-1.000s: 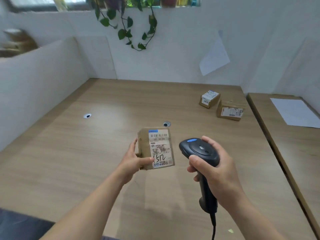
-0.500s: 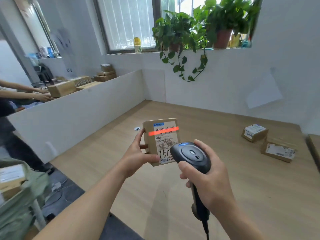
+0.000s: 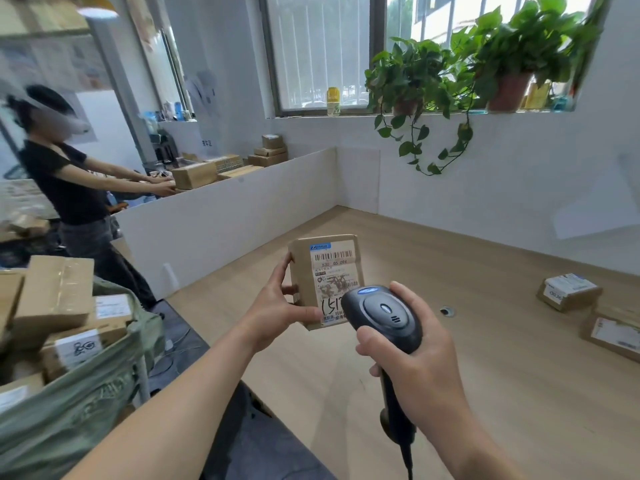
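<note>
Parcel [image 3: 330, 271] and scanner [image 3: 384, 315] sit much as they did half a second ago, but the red scan line that crossed the top barcode then is gone; the label now shows plain. The left hand [image 3: 273, 310] grips the small brown parcel by its left edge and lower corner, thumb on the label face, holding it upright above the near left part of the bench [image 3: 502, 375] with the label turned to the camera. The right hand [image 3: 427, 372] is wrapped round the black scanner's handle; the scanner head covers the label's lower right corner, slightly more than before.

The view has swung further left since the earlier frames. A person in a black top [image 3: 65, 181], of whom only the arms showed before, now stands in full view beyond the white partition [image 3: 225, 216], both hands reaching to a carton. The green sack [image 3: 72, 407] of boxes at lower left takes up more of the frame. Two labelled parcels [image 3: 568, 292] on the bench have slid to the far right edge, one partly cut off. Trailing plants [image 3: 419, 84] on the window sill fill the upper right.
</note>
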{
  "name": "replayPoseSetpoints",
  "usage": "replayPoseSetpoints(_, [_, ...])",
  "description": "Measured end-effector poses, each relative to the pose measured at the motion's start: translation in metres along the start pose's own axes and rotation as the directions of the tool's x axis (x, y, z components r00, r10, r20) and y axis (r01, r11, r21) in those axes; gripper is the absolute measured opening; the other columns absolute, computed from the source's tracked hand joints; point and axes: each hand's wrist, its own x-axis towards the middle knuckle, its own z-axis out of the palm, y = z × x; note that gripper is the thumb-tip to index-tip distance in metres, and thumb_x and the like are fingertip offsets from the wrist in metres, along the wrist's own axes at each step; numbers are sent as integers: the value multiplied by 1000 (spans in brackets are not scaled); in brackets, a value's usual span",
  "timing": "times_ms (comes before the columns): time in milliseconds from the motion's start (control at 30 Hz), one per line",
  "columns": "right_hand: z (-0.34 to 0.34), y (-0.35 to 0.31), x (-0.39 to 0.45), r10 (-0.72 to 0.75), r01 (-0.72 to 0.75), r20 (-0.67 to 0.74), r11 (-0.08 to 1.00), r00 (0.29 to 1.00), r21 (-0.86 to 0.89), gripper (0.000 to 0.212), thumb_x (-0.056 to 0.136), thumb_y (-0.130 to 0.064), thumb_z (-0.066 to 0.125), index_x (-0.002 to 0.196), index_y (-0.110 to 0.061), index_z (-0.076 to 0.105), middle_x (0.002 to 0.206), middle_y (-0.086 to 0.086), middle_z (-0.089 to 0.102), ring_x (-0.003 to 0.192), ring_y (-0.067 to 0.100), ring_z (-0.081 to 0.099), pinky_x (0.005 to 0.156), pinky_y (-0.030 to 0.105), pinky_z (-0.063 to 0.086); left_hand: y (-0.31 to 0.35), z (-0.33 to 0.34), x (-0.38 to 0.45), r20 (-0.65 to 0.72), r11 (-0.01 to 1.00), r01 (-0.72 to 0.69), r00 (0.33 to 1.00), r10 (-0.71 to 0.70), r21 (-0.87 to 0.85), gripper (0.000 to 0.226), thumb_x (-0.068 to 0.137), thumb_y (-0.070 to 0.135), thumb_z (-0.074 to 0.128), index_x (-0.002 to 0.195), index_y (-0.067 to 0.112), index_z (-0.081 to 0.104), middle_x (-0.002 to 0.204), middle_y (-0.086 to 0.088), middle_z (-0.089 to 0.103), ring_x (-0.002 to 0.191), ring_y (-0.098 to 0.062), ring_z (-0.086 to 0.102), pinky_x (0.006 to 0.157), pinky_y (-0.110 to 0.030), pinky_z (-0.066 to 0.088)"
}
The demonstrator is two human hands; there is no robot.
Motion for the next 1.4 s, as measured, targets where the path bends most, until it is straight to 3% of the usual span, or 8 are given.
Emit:
replayPoseSetpoints(133, [23, -2, -2, -5, 5, 32, 1000, 999, 0, 73, 49, -48, 81, 118, -47, 57, 108, -9, 76, 92, 21, 77, 74, 36, 59, -3, -22, -9, -27, 1000, -7, 1000, 6, -16, 129, 54, 7, 93, 155, 49, 23, 127, 1, 59, 123, -17, 53, 86, -39, 61])
replayPoseSetpoints(333, [79, -2, 0, -41, 41, 50, 999, 998, 5, 71, 49, -48, 81, 117, -45, 58, 108, -3, 76, 88, 25, 76, 72, 37, 57, -16, -69, -20, -63, 1000, -11, 998, 10, -20, 126, 61, -1, 93, 153, 49, 23, 122, -4, 59, 121, -25, 58, 73, -26, 60])
replayPoseSetpoints(633, [211, 12, -6, -42, 43, 108, 999, 993, -6, 68, 49, -48, 79, 115, -44, 61, 101, -3, 77, 82, 22, 75, 66, 32, 55, -42, -193, -40, -130, 1000, -29, 991, 27, -7, 119, 69, -4, 88, 153, 45, 21, 121, 14, 53, 114, -6, 54, 68, -17, 56])
replayPoseSetpoints(800, [285, 21, -7, -58, 61, 140, 998, 989, -22, 70, 50, -50, 80, 117, -47, 60, 103, -4, 76, 83, 22, 75, 70, 35, 56, -59, -271, -47, -156, 1000, -3, 988, 1, -8, 125, 62, 3, 93, 154, 49, 21, 124, 2, 58, 122, -19, 57, 87, -34, 60])
replayPoseSetpoints(1000, [358, 32, -9, -54, 64, 203, 997, 978, -42, 63, 50, -50, 80, 111, -48, 62, 101, -2, 76, 80, 21, 75, 66, 30, 57, -74, -346, -59, -218, 1000, 20, 976, -18, 10, 121, 68, 3, 91, 151, 52, 18, 122, 2, 57, 107, -12, 65, 67, -15, 56])
replayPoseSetpoints(1067, [379, 34, -10, -58, 70, 227, 997, 972, -46, 61, 51, -50, 81, 109, -51, 63, 100, -3, 76, 79, 20, 75, 67, 32, 57, -78, -366, -65, -238, 1000, 28, 971, -26, 4, 121, 67, 2, 91, 152, 51, 20, 122, 4, 58, 106, -6, 63, 71, -19, 58])
replayPoseSetpoints(1167, [406, 34, -13, -63, 80, 278, 996, 958, -50, 52, 55, -43, 82, 100, -62, 64, 96, -6, 76, 75, 16, 74, 63, 26, 56, -86, -394, -74, -283, 999, 44, 958, -37, 17, 128, 61, 8, 95, 154, 53, 20, 130, 6, 55, 116, -12, 61, 91, -40, 60])
replayPoseSetpoints(1400, [446, 45, -14, -40, 55, 318, 998, 947, -39, 80, 50, -52, 82, 126, -33, 64, 99, 1, 77, 76, 17, 71, 80, 47, 61, -102, -446, -93, -396, 995, 75, 913, -97, -72, 133, 55, -5, 92, 155, 48, 22, 114, -16, 70, 100, -25, 73, 88, -51, 60])
